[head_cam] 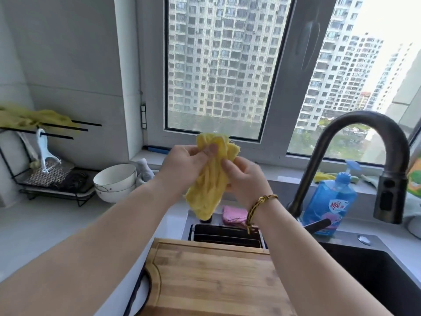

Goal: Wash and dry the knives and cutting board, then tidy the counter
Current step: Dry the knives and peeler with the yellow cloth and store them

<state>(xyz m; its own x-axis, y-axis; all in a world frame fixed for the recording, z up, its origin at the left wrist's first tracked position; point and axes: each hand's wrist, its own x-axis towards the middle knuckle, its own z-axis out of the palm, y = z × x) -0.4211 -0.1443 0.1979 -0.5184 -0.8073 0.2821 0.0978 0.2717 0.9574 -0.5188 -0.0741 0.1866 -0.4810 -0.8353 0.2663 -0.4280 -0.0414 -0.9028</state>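
Overall, progress: apparently at the drying stage. A cloth was in hand, the board had not yet been wiped, and tidying was left to do.
Rack (pixel 34 156): stood on the table (pixel 45 229) at far left, a yellow rag (pixel 34 117) draped over its bars.
Bowls (pixel 115 181): white, stacked just beside the rack.
Left hand (pixel 182 165): fingers and thumb clamped on the cloth's upper end.
Yellow cloth (pixel 209 183): bunched and creased, held up before the window, lower end hanging free.
Cutting board (pixel 211 279): bamboo, flat across the left side of the sink (pixel 376 270), below both forearms. Nothing lay on it, and whether it was wet or dry could not be told.
Right hand (pixel 246 179): fingers curled round the cloth's middle.
Knives: none in view.
Soap bottle (pixel 330 201): blue, behind the sink.
Faucet (pixel 364 133): no water visibly running.
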